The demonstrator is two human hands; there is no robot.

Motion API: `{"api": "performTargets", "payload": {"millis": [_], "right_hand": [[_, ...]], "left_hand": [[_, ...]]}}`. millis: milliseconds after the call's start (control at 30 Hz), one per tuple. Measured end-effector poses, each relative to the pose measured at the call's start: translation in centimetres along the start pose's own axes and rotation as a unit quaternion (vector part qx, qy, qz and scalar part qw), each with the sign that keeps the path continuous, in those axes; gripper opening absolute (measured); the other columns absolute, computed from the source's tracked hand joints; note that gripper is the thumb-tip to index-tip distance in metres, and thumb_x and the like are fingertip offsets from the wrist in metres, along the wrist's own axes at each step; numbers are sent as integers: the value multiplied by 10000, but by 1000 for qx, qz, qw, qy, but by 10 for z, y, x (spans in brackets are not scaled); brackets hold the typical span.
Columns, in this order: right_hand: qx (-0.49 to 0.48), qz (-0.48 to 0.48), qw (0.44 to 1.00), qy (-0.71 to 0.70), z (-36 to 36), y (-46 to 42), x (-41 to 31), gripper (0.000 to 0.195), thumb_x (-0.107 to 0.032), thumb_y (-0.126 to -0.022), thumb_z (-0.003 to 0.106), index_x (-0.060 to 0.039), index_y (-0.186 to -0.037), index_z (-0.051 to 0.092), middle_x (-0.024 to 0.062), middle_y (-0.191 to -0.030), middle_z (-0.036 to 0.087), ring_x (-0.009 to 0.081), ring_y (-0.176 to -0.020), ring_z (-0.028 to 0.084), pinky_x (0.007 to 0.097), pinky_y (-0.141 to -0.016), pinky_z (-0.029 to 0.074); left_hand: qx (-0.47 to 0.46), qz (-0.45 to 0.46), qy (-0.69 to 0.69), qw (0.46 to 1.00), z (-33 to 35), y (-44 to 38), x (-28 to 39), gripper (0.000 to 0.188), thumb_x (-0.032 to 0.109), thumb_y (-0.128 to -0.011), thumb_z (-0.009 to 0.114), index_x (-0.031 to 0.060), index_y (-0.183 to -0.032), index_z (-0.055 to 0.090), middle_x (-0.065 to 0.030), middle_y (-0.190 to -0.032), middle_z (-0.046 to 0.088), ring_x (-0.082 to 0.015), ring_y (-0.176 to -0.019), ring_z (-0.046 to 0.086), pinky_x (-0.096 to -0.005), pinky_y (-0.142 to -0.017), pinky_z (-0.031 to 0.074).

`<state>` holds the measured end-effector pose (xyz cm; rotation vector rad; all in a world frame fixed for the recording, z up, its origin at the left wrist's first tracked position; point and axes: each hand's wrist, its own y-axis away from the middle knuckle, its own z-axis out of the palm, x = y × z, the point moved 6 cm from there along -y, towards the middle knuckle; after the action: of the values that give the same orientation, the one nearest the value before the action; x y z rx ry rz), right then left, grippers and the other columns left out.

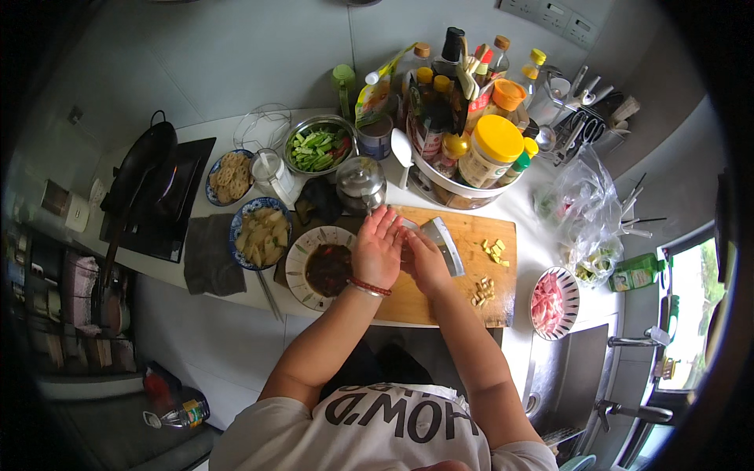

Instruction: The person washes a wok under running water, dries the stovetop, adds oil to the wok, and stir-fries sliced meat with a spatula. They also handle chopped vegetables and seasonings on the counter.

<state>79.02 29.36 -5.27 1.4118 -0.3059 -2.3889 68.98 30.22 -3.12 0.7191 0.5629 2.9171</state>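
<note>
Palm up, my left hand (pixel 377 250) wears a red beaded bracelet and a silver-coloured bangle; no object shows on its palm. Its fingers are extended over the edge of a wooden cutting board (pixel 412 300). My right hand (pixel 425 262) meets it from the right, fingers bent beside the left fingers; whether it holds anything is hidden. A cleaver blade (pixel 446 246) lies on the board just beyond my right hand. Chopped yellowish pieces (pixel 495 251) and a second small pile (pixel 483 292) lie at the board's right. Left of my hands is a plate of dark sauce (pixel 328 269).
A black wok (pixel 144 147) stands on the hob at left. Nearby are sliced lotus root (pixel 230 178), a bowl of pale slices (pixel 261 235), chopped green vegetables (pixel 321 150) and chopsticks (pixel 269 296). Right are a condiment turntable (pixel 456 191), sliced raw meat (pixel 548 303) and a sink (pixel 568 368).
</note>
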Motion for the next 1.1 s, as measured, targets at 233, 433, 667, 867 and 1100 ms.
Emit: {"api": "performTargets", "payload": {"millis": [233, 433, 667, 867, 1100], "right_hand": [[-16, -70, 997, 32, 6, -11, -2, 459, -243, -955, 455, -52, -1366, 391, 105, -1293, 464, 198, -1167, 468, 311, -972, 381], [16, -77, 969, 233, 16, -14, -15, 528, -342, -963, 437, -21, -1377, 369, 134, -1337, 446, 209, -1237, 407, 295, -1033, 304], [-33, -65, 979, -190, 37, 1, -34, 750, -631, -904, 321, -187, -1473, 117, 123, -1503, 158, 282, -1335, 269, 430, -1077, 247], [-14, -136, 975, -173, 11, 1, -30, 769, -636, -899, 328, -181, -1473, 95, 154, -1518, 93, 307, -1378, 191, 444, -1100, 195], [-9, -98, 995, 1, -11, 78, -40, 582, -500, -948, 393, -128, -1393, 344, 119, -1344, 457, 197, -1200, 476, 326, -950, 402]], "left_hand": [[-71, 115, -238, 962, 5, -3, 14, 230, 186, -932, 472, 58, -1100, 563, -32, -1073, 577, -142, -997, 532, -285, -887, 411], [-139, 115, -286, 941, 23, 10, 27, 208, 112, -924, 433, 32, -1082, 542, -54, -1065, 573, -137, -991, 537, -293, -885, 417], [-285, 123, -559, 769, 21, 4, 13, 354, 129, -960, 392, 5, -1291, 366, -136, -1326, 357, -234, -1229, 351, -342, -1024, 308], [-334, 67, -701, 627, 11, 12, 11, 589, 115, -937, 466, 32, -1443, 175, -217, -1503, 100, -310, -1387, 162, -392, -1096, 220], [-335, 76, -563, 751, 31, 19, 7, 580, 38, -894, 476, 65, -1422, 238, -109, -1464, 261, -245, -1340, 268, -404, -1077, 218]]}}
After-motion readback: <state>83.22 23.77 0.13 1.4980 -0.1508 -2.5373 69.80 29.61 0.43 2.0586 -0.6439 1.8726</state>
